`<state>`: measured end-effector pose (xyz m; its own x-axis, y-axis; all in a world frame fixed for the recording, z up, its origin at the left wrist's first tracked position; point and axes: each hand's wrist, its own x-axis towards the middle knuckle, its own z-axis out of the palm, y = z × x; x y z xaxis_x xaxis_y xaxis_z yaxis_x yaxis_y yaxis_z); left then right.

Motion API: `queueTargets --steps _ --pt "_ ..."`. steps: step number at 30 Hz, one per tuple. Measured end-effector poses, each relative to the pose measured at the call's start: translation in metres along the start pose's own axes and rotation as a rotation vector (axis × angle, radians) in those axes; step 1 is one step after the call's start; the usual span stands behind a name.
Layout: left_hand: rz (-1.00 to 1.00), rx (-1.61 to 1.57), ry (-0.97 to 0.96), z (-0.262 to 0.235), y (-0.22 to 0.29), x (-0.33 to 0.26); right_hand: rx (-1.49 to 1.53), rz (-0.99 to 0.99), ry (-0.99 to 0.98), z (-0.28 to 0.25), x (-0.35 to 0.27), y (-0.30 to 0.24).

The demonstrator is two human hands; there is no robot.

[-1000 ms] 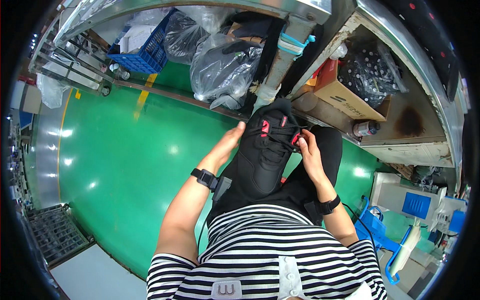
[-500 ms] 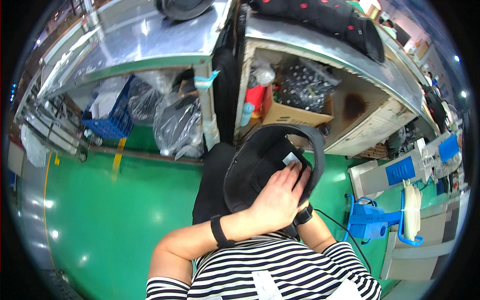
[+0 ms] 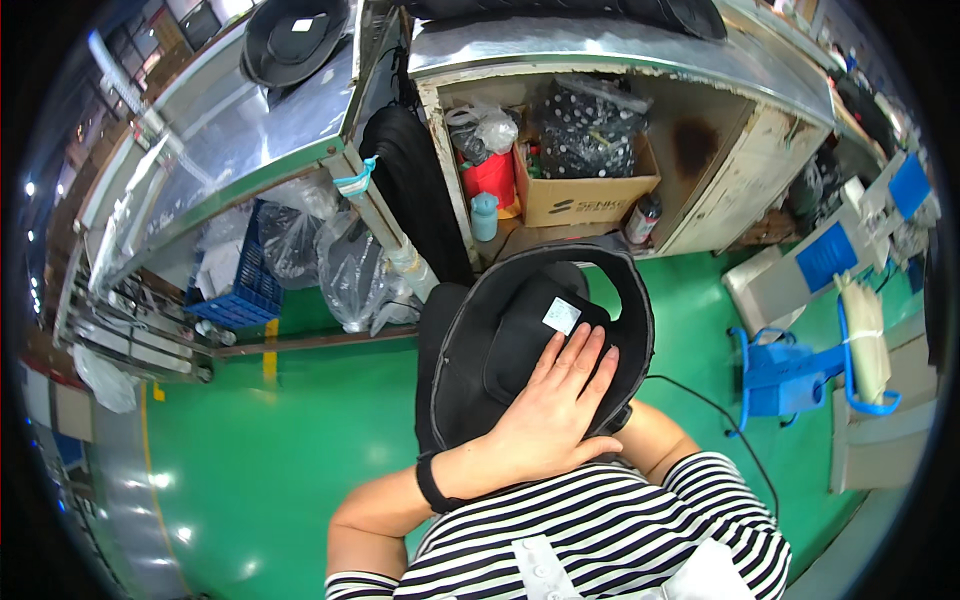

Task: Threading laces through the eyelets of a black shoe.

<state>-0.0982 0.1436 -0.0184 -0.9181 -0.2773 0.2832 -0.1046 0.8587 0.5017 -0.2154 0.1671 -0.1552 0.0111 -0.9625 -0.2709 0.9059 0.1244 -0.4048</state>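
Observation:
A black, bowl-shaped padded piece (image 3: 510,300) with a thick edge and a large gap on its right side is in front of my body. Inside it is a small white label (image 3: 561,316). My left hand (image 3: 556,405), with a black band at the wrist, lies flat against the inner wall just below the label, its fingers stretched out. My right forearm (image 3: 655,440) reaches up to the lower right edge of the piece. The right hand itself is hidden behind it, so its fingers do not show.
A similar black piece (image 3: 292,40) lies on the metal table (image 3: 230,130) at upper left. Under the right-hand bench sit a cardboard box (image 3: 580,195) and a light blue bottle (image 3: 484,217). Further left is a blue crate (image 3: 250,290). A blue-framed stand (image 3: 785,375) is at right.
The view has turned, so the benches appear shifted left. The padded piece has tipped to show more of its inside and label. My left hand now lies flatter, its fingers more spread.

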Motion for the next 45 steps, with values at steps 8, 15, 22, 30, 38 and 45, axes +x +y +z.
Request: queueTargets --steps 8,15,22,30,38,45 --pt "-0.067 0.082 -0.069 0.004 -0.005 0.004 0.069 0.012 -0.085 0.014 0.007 0.010" --pt "-0.066 0.102 -0.071 0.008 -0.004 0.003 0.081 0.004 -0.110 0.021 0.005 0.008" --pt "-0.049 0.140 -0.051 0.007 0.002 0.003 0.061 0.000 -0.140 0.021 0.005 0.004" --pt "-0.163 -0.017 0.156 -0.019 -0.013 -0.007 -0.053 -0.004 -0.252 0.055 0.017 -0.031" --pt "-0.262 0.205 0.408 -0.155 -0.007 -0.007 -0.407 -0.106 -0.396 0.156 0.090 -0.053" --pt "-0.165 0.856 0.588 -0.303 -0.087 0.062 -0.762 -0.033 -0.262 0.122 0.126 -0.119"
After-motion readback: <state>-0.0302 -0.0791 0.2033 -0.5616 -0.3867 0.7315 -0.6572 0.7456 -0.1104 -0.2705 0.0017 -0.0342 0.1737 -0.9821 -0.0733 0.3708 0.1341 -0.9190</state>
